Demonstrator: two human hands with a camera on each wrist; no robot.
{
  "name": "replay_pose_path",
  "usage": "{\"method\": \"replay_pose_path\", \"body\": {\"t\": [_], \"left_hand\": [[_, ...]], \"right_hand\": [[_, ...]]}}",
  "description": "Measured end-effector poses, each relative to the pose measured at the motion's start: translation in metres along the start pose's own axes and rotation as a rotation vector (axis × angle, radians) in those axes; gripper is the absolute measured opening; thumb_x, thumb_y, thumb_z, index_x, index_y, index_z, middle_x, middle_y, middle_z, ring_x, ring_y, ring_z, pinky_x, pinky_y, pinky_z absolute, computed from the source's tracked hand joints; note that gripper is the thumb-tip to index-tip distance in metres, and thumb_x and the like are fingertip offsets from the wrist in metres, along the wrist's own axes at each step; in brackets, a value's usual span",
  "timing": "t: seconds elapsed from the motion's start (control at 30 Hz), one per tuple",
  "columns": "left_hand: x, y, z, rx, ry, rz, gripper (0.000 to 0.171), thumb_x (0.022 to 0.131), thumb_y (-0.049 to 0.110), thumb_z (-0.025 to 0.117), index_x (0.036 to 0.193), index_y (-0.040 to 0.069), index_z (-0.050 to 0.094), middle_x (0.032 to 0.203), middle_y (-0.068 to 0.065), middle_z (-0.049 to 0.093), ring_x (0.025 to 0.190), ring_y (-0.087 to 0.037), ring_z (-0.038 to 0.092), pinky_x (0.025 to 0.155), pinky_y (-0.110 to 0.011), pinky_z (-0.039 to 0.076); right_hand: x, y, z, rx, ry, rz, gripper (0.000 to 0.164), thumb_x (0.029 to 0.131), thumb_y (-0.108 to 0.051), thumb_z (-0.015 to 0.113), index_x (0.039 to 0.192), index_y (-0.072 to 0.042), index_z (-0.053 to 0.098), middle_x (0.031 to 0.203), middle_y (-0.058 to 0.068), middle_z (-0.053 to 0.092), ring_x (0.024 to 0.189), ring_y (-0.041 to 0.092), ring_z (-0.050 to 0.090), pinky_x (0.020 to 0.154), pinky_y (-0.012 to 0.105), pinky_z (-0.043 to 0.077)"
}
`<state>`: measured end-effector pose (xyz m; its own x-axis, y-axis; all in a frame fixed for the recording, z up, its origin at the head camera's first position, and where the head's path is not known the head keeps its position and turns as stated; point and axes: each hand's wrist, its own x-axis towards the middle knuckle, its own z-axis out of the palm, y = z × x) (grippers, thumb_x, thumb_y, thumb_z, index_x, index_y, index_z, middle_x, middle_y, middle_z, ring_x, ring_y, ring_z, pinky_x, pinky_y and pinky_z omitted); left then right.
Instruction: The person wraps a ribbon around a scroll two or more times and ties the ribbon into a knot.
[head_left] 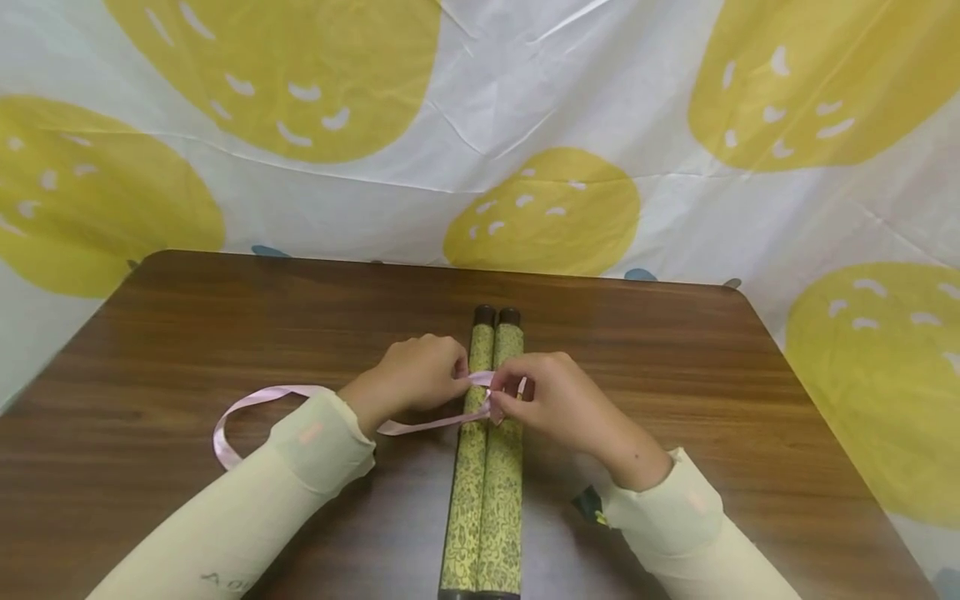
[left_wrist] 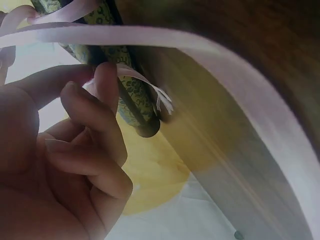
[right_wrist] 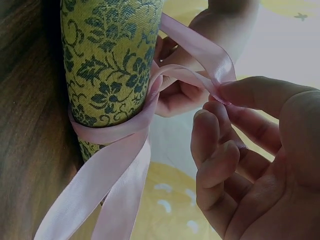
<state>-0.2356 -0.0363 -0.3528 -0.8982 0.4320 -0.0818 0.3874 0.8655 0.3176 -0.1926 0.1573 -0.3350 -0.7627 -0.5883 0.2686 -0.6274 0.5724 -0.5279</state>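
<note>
A rolled scroll in yellow-green floral brocade lies lengthwise on the table, its two rolls side by side with dark end caps. Pink satin ribbon wraps round it, with two loose strands hanging down in the right wrist view. My left hand pinches the ribbon at the scroll's left side; a frayed ribbon end sticks out past those fingers. From the right, my right hand pinches a folded loop of ribbon between thumb and forefinger, just over the scroll.
A long tail of ribbon curves over the table left of my left sleeve. Beside the right cuff is a small dark green thing, partly covered by the sleeve. The brown wooden table ends at a lemon-patterned curtain.
</note>
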Motion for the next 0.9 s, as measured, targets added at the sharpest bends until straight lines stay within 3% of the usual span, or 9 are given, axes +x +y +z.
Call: {"method": "replay_pose_path", "body": {"t": [0.5, 0.9], "left_hand": [[-0.010, -0.005, -0.007, -0.046, 0.042, 0.032, 0.014, 0.084, 0.034, 0.063, 0.076, 0.023, 0.065, 0.070, 0.007, 0.062, 0.061, -0.013, 0.054, 0.051, -0.035, 0.045], [-0.037, -0.016, -0.030, -0.057, 0.079, 0.058, 0.015, 0.083, 0.035, 0.065, 0.074, 0.024, 0.067, 0.069, 0.007, 0.062, 0.061, -0.012, 0.053, 0.052, -0.034, 0.044]], "right_hand": [[-0.002, 0.004, -0.001, 0.007, -0.001, 0.019, 0.008, 0.083, -0.014, 0.067, 0.076, -0.018, 0.067, 0.065, -0.010, 0.064, 0.051, 0.006, 0.054, 0.047, 0.025, 0.048], [-0.002, 0.003, -0.002, 0.023, 0.006, 0.044, 0.005, 0.082, -0.013, 0.069, 0.078, -0.015, 0.069, 0.066, -0.007, 0.065, 0.053, 0.009, 0.055, 0.045, 0.025, 0.048]]}}
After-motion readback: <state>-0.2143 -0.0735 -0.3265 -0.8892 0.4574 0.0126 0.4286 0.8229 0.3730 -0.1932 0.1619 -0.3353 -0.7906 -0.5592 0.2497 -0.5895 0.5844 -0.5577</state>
